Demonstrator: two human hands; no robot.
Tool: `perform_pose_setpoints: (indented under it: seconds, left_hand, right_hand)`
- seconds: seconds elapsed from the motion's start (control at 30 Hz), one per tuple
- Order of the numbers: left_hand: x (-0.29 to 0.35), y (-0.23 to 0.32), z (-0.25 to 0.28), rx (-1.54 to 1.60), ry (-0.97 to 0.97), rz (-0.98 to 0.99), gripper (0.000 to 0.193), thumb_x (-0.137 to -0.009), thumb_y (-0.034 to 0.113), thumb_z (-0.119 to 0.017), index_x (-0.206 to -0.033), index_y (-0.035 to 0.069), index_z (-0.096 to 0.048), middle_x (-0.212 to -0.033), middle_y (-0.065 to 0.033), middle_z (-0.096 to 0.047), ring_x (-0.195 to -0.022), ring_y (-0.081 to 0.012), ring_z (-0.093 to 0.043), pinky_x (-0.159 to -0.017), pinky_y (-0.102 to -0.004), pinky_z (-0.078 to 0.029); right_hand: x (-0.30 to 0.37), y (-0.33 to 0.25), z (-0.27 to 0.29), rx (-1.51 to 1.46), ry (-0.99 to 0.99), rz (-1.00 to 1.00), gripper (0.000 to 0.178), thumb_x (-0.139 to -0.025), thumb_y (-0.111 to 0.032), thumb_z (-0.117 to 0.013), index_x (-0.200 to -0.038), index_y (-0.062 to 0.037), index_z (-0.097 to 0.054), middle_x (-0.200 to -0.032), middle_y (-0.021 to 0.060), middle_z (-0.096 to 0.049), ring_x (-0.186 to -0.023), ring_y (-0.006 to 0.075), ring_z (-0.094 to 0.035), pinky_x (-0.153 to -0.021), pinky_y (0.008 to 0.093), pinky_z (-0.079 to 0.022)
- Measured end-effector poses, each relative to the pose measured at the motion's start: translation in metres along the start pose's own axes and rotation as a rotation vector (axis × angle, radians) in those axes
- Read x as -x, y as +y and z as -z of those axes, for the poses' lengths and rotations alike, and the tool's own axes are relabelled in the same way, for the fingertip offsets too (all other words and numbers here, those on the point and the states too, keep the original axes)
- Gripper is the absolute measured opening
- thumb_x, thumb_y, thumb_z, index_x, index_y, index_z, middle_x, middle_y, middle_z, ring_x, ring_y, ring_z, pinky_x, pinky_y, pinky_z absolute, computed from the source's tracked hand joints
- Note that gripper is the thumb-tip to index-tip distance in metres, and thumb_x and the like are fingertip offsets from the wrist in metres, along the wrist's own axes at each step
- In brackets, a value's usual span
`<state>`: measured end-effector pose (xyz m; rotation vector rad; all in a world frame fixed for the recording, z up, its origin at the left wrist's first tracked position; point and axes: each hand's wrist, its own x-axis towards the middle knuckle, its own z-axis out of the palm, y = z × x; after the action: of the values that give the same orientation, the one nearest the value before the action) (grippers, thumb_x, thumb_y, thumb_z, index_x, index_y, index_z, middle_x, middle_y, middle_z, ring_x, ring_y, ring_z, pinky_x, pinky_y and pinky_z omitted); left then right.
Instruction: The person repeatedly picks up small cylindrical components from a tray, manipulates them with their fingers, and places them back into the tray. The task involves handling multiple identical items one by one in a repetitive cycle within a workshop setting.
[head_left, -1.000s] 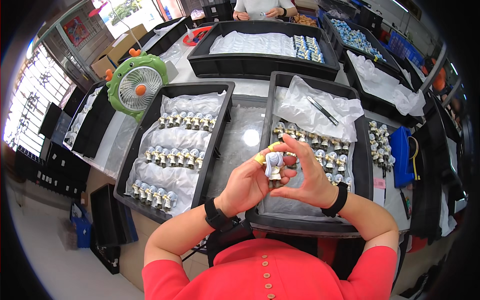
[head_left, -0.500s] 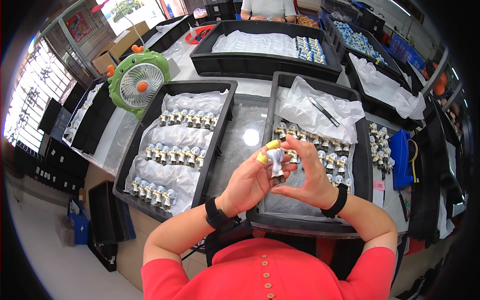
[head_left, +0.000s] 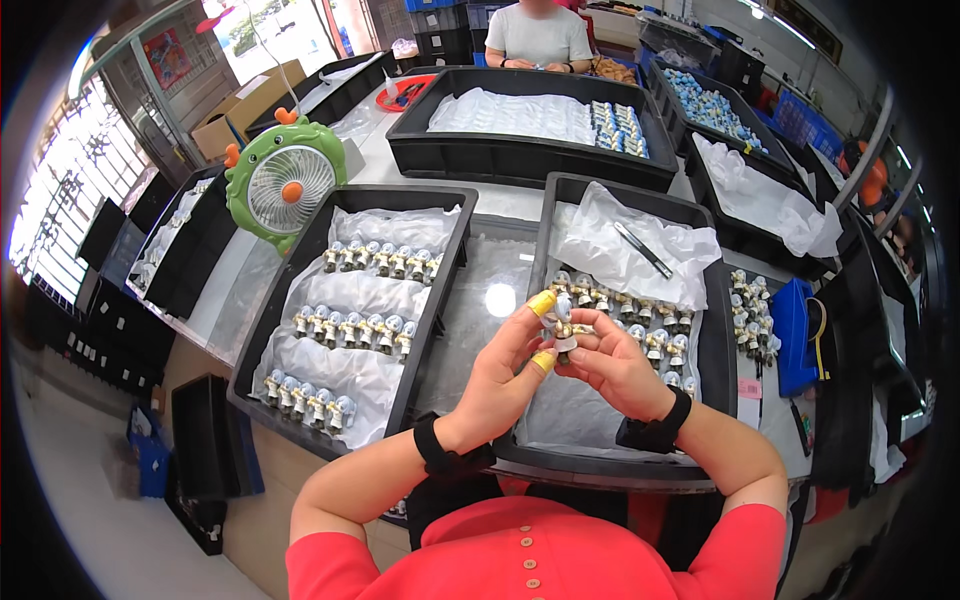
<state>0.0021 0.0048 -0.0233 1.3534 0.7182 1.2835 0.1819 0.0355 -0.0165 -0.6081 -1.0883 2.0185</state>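
Barred window [head_left: 75, 190]: blown out nearly to white — strong daylight from the left
Upper-left opening [head_left: 268, 30]: overexposed too, washed pale
Ceiling tubes [head_left: 795, 35]: thin glaring streaks at upper right
Tabletop [head_left: 495, 255]: mid-grey and glossy, with one round white glare spot
Paper liners [head_left: 360, 285]: brightly lit, soft grey shadows in the creases
Black trays [head_left: 530, 162]: dark but readable, straight sides bowed by the fisheye
Stacked crates [head_left: 205, 435]: dim, inner detail sunk in shadow
Held figurine [head_left: 564, 325]: small in view, finest detail hard to read
Outer rim: stretched, softer, then black in the corners — heavy circular vignette
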Motion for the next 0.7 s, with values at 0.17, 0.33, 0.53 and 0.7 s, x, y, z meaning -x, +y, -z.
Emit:
perform_pose_setpoints:
  seconds: [0.17, 0.33, 0.53, 0.7]
  left_hand:
    - [-0.0024, 0.0011, 0.0013, 0.063, 0.054, 0.085, 0.055, -0.091, -0.002, -0.052, -0.141, 0.003, -0.03, -0.126, -0.0079, -0.048, -0.112, -0.0138, -0.05, -0.094, -0.0277, -0.043]
    - [-0.0041, 0.001, 0.0023, 0.058, 0.092, 0.097, 0.052, -0.09, -0.001, -0.055, -0.138, 0.002, -0.035, -0.12, -0.006, -0.05, -0.106, -0.012, -0.052, -0.091, -0.027, -0.044]
    - [-0.0077, -0.0031, 0.0052, -0.046, 0.123, 0.116, 0.049, -0.088, 0.0, -0.059, -0.133, -0.002, -0.041, -0.12, -0.0044, -0.046, -0.104, -0.0116, -0.054, -0.088, -0.026, -0.047]
    - [-0.0089, -0.0004, 0.0049, -0.008, 0.12, 0.166, 0.049, -0.088, 0.002, -0.06, -0.133, -0.003, -0.041, -0.12, -0.0053, -0.048, -0.103, -0.0118, -0.055, -0.088, -0.0257, -0.047]
  right_hand:
    - [0.0021, 0.001, 0.0006, 0.119, -0.019, -0.056, 0.038, -0.092, -0.005, -0.051, -0.128, -0.0071, -0.04, -0.115, 0.008, -0.058, -0.104, 0.0161, -0.058, -0.092, 0.0339, -0.048]
    - [0.001, -0.0005, -0.0003, 0.283, 0.009, -0.017, 0.029, -0.091, -0.005, -0.054, -0.12, -0.0028, -0.05, -0.11, 0.0071, -0.059, -0.098, 0.0128, -0.059, -0.088, 0.0289, -0.049]
    - [-0.0001, 0.0058, 0.0021, 0.43, 0.099, 0.139, 0.027, -0.087, -0.001, -0.059, -0.113, -0.0009, -0.052, -0.106, 0.0052, -0.059, -0.095, 0.0105, -0.059, -0.085, 0.0256, -0.049]
    - [0.0017, 0.0037, -0.0004, 0.435, 0.13, 0.148, 0.023, -0.087, -0.002, -0.06, -0.109, -0.0001, -0.054, -0.102, 0.0059, -0.061, -0.092, 0.0103, -0.06, -0.083, 0.0248, -0.05]
